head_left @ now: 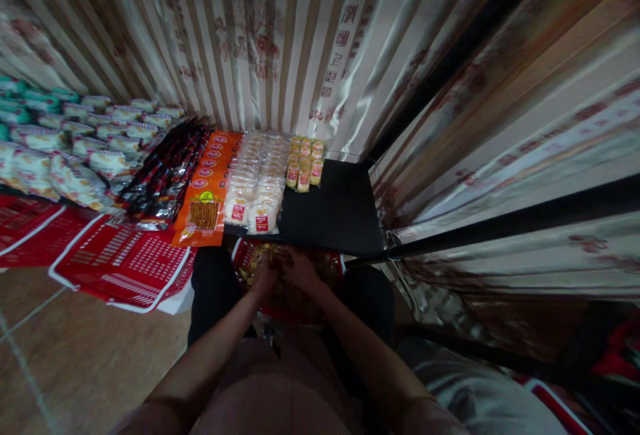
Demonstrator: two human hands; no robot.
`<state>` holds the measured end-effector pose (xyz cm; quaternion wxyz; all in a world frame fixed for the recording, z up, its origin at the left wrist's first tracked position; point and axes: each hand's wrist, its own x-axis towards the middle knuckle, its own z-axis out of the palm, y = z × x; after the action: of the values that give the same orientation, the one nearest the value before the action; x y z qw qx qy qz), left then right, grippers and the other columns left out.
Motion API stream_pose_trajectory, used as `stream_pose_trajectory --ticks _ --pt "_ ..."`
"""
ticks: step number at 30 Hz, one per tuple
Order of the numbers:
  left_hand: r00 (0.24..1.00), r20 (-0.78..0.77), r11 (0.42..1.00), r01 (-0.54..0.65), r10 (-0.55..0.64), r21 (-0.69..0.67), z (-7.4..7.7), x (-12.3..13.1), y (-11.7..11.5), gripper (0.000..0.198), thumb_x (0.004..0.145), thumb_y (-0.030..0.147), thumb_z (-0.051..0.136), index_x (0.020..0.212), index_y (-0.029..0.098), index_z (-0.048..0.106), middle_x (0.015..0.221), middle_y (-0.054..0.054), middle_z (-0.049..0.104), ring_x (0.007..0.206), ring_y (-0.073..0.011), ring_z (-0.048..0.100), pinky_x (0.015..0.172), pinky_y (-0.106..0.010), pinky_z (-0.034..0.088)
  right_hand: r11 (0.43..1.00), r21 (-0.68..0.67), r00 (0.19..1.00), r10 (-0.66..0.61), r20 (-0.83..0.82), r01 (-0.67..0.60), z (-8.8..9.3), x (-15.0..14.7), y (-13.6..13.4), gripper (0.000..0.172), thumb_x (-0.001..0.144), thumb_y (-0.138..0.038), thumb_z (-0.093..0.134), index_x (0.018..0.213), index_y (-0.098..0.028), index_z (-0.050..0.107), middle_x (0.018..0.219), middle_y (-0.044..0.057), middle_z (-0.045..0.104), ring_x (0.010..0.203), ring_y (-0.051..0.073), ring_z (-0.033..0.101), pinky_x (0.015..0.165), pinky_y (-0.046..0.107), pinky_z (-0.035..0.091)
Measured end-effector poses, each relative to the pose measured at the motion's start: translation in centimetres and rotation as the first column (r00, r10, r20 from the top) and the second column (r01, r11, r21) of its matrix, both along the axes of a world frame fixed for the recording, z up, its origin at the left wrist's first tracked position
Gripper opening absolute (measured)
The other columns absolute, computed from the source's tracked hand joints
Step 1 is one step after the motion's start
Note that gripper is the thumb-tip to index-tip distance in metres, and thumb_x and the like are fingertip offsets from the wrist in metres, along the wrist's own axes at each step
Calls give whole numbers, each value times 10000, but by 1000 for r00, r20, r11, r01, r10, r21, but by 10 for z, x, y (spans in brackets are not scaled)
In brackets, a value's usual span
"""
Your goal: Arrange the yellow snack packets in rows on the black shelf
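Observation:
Both my hands are down in a red basket [241, 256] that rests on my lap below the edge of a black shelf [335, 211]. My left hand [264, 276] and my right hand [296, 269] are close together among small yellow-orange snack packets [327, 267] in the basket. The picture is dim and blurred there, so the fingers and whatever they hold cannot be made out. On the shelf just ahead lie rows of small yellow packets [304, 165], clear packets of white snacks [255, 185] and orange packets [206, 195].
Dark red-and-black packets [165, 178] and white-green bags [75, 148] fill the shelf to the left. Red plastic baskets [125, 261] lean below them over a tiled floor [75, 355]. A striped satin curtain [260, 41] hangs behind; black shelf bars [500, 228] run on the right.

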<state>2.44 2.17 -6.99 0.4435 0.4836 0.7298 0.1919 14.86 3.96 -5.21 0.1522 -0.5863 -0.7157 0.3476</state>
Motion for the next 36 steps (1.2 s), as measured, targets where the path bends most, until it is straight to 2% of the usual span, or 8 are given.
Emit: stream_pose_trajectory --ticks 3,5,10,16,21,28,32,36 --pt "994 -74 997 75 -78 -34 20 -2 -11 560 792 196 505 1344 202 409 1198 -134 575 1090 -244 560 915 -336 419 997 54 998 57 -4 -57 25 10 -4 355 791 -180 538 1144 -158 578 1136 101 640 1049 204 593 927 325 437" --pt "992 -72 994 103 -100 40 31 -2 -16 505 782 175 517 1284 215 483 1177 -119 581 1063 -225 567 906 -311 418 993 79 996 85 -10 -84 43 15 -5 329 812 -232 532 1130 -166 588 1089 96 652 999 205 606 894 332 451" --pt "983 122 961 105 -140 257 49 3 -16 300 778 174 540 1076 170 572 971 -67 658 886 -173 603 787 -273 448 989 135 980 79 -180 -55 73 25 3 414 767 -238 581 1178 -198 555 1123 63 636 1011 186 594 915 328 446" --pt "998 60 973 -13 -1 232 85 20 -4 213 802 332 550 927 162 575 713 -7 623 637 -131 563 599 -230 396 949 12 844 -274 -460 315 69 21 21 406 744 -302 597 1126 -178 540 952 60 649 802 151 631 711 274 537" --pt "996 66 972 -75 62 224 108 34 14 237 810 362 534 943 171 581 755 -14 652 667 -138 589 612 -224 410 898 47 743 -332 -581 438 59 18 24 262 762 -294 573 1000 -189 549 935 69 666 839 166 647 766 300 547" --pt "998 25 947 54 -65 315 106 53 41 265 836 257 471 1061 160 571 903 -56 654 797 -160 609 754 -256 464 874 17 723 -390 -570 485 53 33 45 321 749 -300 573 1050 -190 565 960 68 658 828 179 642 761 310 546" --pt "995 -73 878 94 -68 470 96 69 63 462 803 113 419 1262 97 466 1212 -153 526 1093 -201 535 949 -291 421 841 59 724 -426 -542 538 50 50 78 355 753 -317 545 1069 -157 576 904 67 643 785 168 625 756 302 534" --pt "987 -93 812 158 -127 561 89 85 92 549 760 27 378 1301 94 442 1333 -134 449 1253 -192 411 1075 -283 325 811 152 766 -448 -461 566 50 64 112 377 773 -303 515 1118 -159 565 916 65 648 775 158 618 759 300 519"
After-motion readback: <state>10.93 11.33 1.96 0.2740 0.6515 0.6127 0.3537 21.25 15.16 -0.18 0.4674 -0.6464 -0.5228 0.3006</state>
